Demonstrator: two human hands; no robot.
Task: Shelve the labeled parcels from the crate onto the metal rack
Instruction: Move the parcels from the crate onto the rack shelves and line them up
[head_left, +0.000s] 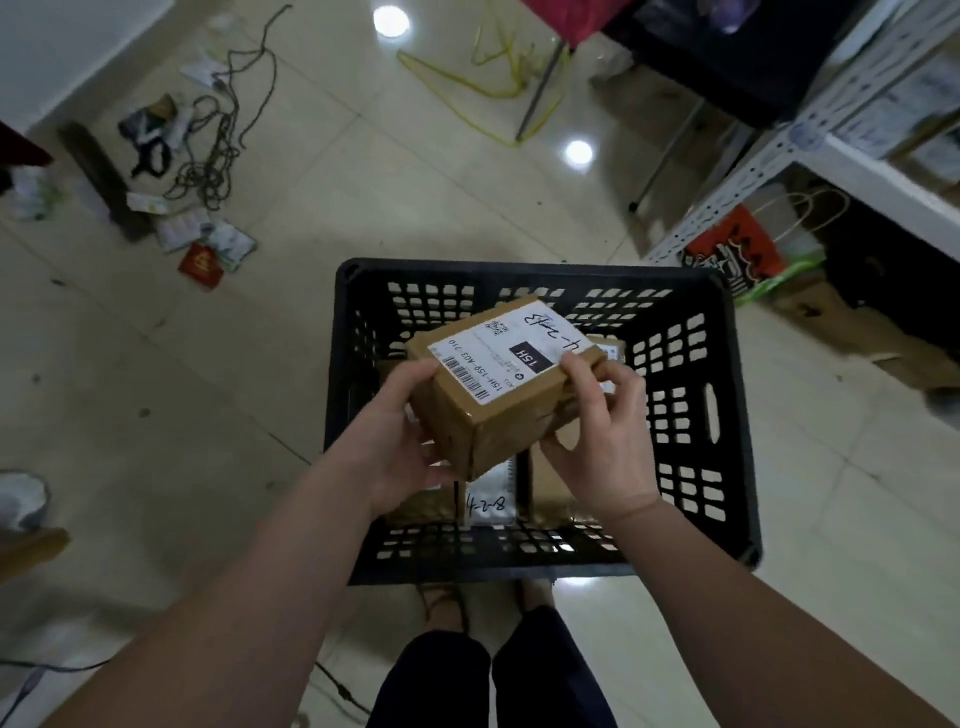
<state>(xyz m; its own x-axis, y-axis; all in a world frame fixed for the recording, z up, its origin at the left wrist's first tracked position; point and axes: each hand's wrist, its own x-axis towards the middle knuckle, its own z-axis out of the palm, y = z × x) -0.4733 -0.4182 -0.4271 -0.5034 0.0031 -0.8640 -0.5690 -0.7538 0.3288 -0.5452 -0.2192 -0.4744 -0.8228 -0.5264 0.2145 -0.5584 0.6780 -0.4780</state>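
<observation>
I hold a brown cardboard parcel (498, 395) with a white shipping label, tilted, above the black plastic crate (727, 415) on the floor. My left hand (400, 441) grips its left side and bottom. My right hand (602, 441) grips its right side, fingers over the top edge. Under it, inside the crate, lie more parcels: a white one with handwritten numbers (491, 499) and a brown one (550, 493). The white metal rack (769, 161) stands at the upper right, with labeled parcels on its shelf.
Rope, papers and a red envelope (200, 265) litter the tiled floor at the upper left. Yellow cord lies near a table leg (540, 88) at the top. Bags and a cardboard box (852, 327) sit under the rack. My legs are just behind the crate.
</observation>
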